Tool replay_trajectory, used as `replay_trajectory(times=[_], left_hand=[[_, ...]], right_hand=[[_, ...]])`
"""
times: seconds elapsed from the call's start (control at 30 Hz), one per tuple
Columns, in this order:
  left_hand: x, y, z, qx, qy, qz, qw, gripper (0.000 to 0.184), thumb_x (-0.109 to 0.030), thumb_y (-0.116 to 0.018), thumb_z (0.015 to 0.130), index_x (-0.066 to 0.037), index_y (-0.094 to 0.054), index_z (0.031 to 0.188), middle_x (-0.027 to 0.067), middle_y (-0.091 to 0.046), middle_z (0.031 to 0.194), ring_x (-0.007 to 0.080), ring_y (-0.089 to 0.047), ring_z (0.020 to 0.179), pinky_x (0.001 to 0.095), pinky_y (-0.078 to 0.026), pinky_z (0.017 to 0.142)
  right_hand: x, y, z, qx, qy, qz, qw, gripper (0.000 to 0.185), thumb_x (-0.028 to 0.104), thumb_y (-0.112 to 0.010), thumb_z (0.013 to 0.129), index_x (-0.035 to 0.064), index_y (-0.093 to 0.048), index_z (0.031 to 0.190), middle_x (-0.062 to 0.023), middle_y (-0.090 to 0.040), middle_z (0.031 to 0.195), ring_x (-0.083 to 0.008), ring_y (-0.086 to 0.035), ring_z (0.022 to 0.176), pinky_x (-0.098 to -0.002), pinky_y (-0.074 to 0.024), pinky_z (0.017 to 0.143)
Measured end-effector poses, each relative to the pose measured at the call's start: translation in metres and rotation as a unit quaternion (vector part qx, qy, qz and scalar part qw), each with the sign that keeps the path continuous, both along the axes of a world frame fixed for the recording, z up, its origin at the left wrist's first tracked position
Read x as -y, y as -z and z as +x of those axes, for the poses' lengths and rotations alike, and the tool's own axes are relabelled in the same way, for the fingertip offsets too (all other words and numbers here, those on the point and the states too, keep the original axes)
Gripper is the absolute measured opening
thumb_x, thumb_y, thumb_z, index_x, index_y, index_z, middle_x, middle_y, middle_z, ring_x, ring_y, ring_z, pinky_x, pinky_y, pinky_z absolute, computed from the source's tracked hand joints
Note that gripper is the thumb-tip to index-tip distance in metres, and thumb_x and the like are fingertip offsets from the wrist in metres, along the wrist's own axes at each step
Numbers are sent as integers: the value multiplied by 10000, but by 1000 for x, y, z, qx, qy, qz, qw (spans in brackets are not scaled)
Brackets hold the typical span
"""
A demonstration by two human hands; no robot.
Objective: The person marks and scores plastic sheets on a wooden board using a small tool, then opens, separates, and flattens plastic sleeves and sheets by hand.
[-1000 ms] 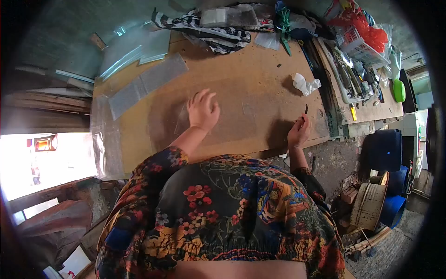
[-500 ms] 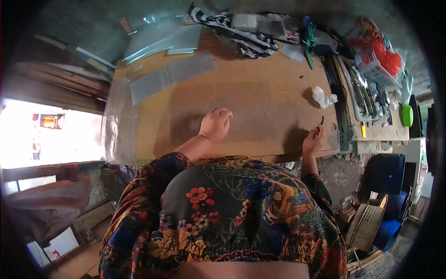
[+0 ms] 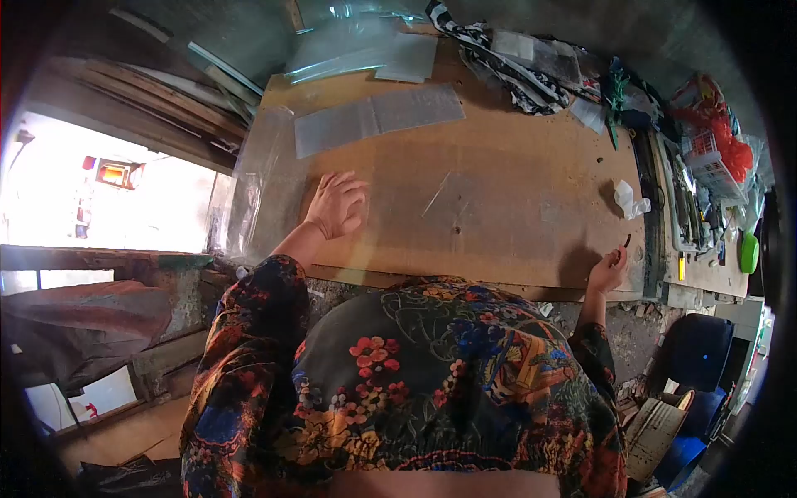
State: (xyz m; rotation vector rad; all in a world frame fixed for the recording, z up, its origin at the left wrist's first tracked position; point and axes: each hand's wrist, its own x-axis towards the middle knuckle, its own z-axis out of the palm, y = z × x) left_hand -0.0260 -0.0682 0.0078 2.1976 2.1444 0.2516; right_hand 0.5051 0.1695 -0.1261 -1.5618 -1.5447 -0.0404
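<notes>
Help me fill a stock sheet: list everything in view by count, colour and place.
Tabletop: 1, tan, centre
Translucent strip: 1 or 2, greyish, far-left tabletop
Clear sheets: several, colourless, far-left corner
Striped cloth: 1, black-and-white, far edge
Crumpled tissue: 1, white, tabletop's right
Tray: 1, pale, right, holding tools
Basket: 1, white, far right
Bag: 1, red, at basket
Unidentified object: 1, green, right edge
Container: 1, tan, right floor
Blue items: several, blue, right floor
Planks: several, brown, left
Slim item: 1, black, in right hand
Patterned top: 1, dark multicoloured, bottom
Left hand: 1, bare, tabletop's left
Right hand: 1, bare, near right
</notes>
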Motion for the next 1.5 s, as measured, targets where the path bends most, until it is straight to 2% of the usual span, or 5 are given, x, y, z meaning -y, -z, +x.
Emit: replay_trajectory(times=[0.1, 0.37, 0.57, 0.8, 1.5], left_hand=[[-1, 0, 9, -6, -24, 13, 1000, 283, -281, -522, 756, -119, -584, 979, 65, -489, 1196, 288, -341, 1201, 435, -215, 1006], [-2, 22, 20, -51, -97, -51, 993, 492, -372, -423, 853, -191, -342, 1303, 83, -224, 1384, 312, -152, 1291, 509, -163, 1017], [-9, 19, 14, -48, -151, -81, 984, 496, -413, -391, 870, -261, -283, 1330, 74, -127, 1422, 312, -84, 1310, 509, -119, 1034], [-7, 20, 16, -29, -173, -63, 982, 505, -406, -422, 858, -265, -292, 1325, 103, -126, 1417, 324, -85, 1307, 508, -108, 1036], [-7, 20, 16, -23, -176, -38, 983, 547, -434, -472, 807, -257, -337, 1307, 102, -149, 1409, 324, -104, 1301, 527, -112, 1020]], right_hand=[[9, -20, -15, 18, 17, 14, 1000, 217, 111, -496, 846, 83, -535, 1058, -81, -558, 880, -185, -563, 755, -283, -465, 650], [53, -40, -95, -267, -173, -19, 948, 189, 53, -478, 856, 10, -523, 1035, -53, -536, 972, -122, -533, 830, -242, -449, 735], [101, -98, -212, -174, -382, -66, 905, 236, 42, -583, 795, 32, -530, 1025, -47, -544, 791, -100, -525, 666, -224, -444, 587], [125, -130, -294, -39, -508, -128, 851, 225, 57, -599, 754, 53, -534, 969, -148, -596, 785, -298, -597, 652, -351, -473, 545], [115, -110, -351, 135, -574, -98, 801, 182, 93, -546, 768, 76, -591, 944, -110, -603, 856, -294, -588, 748, -368, -496, 609]])
